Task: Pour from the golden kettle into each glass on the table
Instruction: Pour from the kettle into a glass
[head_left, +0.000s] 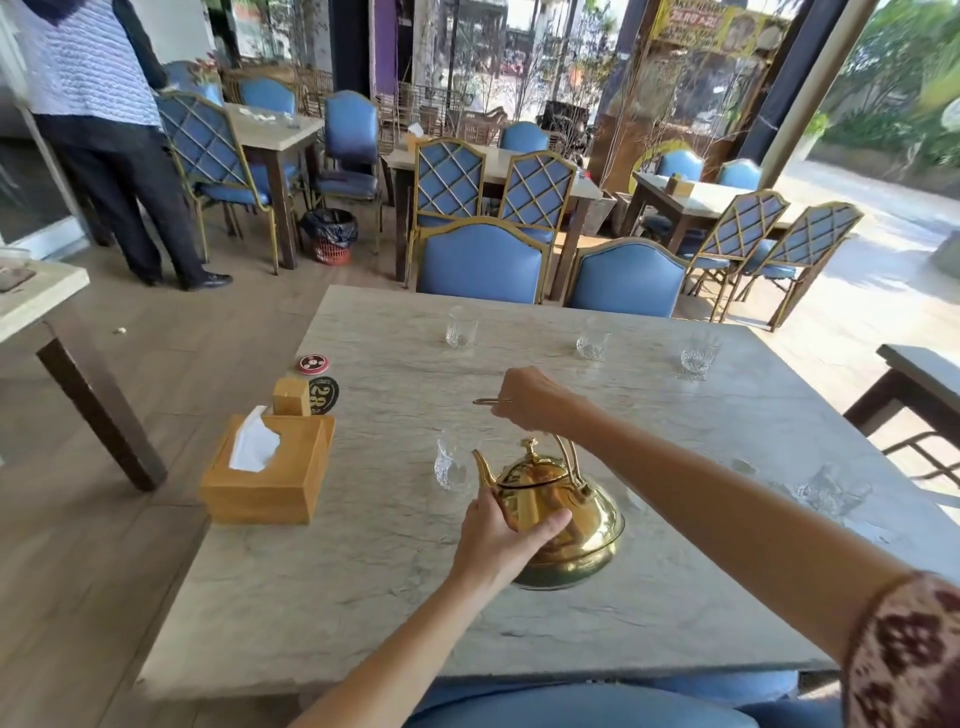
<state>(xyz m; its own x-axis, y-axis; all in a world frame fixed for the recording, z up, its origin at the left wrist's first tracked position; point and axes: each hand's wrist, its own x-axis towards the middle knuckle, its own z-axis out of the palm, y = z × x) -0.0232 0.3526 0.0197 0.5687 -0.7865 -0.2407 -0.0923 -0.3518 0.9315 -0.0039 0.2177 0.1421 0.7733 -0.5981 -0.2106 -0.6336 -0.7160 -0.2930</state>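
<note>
The golden kettle (566, 525) is lifted and tilted, its spout aimed left at the near clear glass (451, 465). My right hand (530, 397) is closed around the top of the kettle's handle. My left hand (506, 525) cups the kettle's body from the near side. Three more glasses stand along the far edge: the far left glass (461, 328), the middle glass (592, 340) and the far right glass (698, 356). Another glass (831, 491) sits near the right edge.
The marble table (389, 597) carries a wooden tissue box (270, 470), a small wooden block (292, 396) and a number 28 disc (324, 395) at its left. Two blue chairs (480, 265) face me. A person (104, 130) stands far left.
</note>
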